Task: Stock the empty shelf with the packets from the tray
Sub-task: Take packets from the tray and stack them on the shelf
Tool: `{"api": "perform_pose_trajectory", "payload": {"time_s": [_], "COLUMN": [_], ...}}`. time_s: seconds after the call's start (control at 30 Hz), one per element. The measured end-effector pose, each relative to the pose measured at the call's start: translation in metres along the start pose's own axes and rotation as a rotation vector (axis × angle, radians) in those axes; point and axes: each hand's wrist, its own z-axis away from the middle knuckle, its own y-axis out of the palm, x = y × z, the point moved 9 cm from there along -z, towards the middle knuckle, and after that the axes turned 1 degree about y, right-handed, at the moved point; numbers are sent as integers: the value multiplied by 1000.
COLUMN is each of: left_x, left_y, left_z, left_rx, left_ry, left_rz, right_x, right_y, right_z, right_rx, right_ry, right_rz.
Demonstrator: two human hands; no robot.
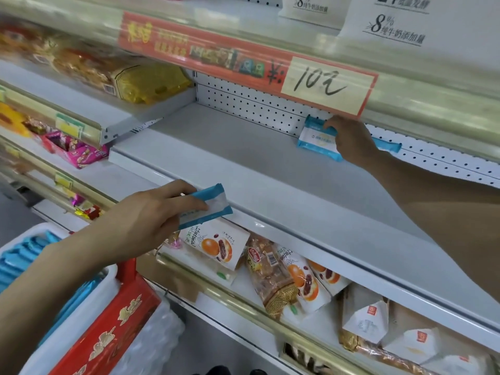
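At the back of the empty shelf (243, 163), a packet (316, 139) is gripped by the right hand (349, 142) beside the perforated panel (243, 104), seemingly to start a row, while a second packet (211, 207) is pinched ready by the left hand (151, 220).

The empty shelf (238, 155) is a flat grey-white deck. One blue-and-white packet (316, 139) sits at its rear right, gripped by the right hand (351, 142). A second packet (208, 205), pinched by the left hand (151, 215), is tilted at the shelf's front edge. Further blue packets (19, 255) stand on edge in the white tray (38, 230), lower left.
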Motion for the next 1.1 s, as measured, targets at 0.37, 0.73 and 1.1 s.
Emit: {"api": "perform_pose_trajectory", "payload": {"time_s": [0.37,0.73,1.1], "left_x": [-15,-47,-72], "left_y": [-8,21,37], "left_z": [-56,-150,-193], "left_rx": [-38,20,-13], "left_ry": [119,216,300], "left_rz": [65,151,257], "right_x": [46,139,149], "right_y": [-78,-132,-120], "right_z": [124,183,186], "right_rx": [-131,25,168], "right_ry": [-17,-290,-353], "right_rz": [-241,-589,-417]}}
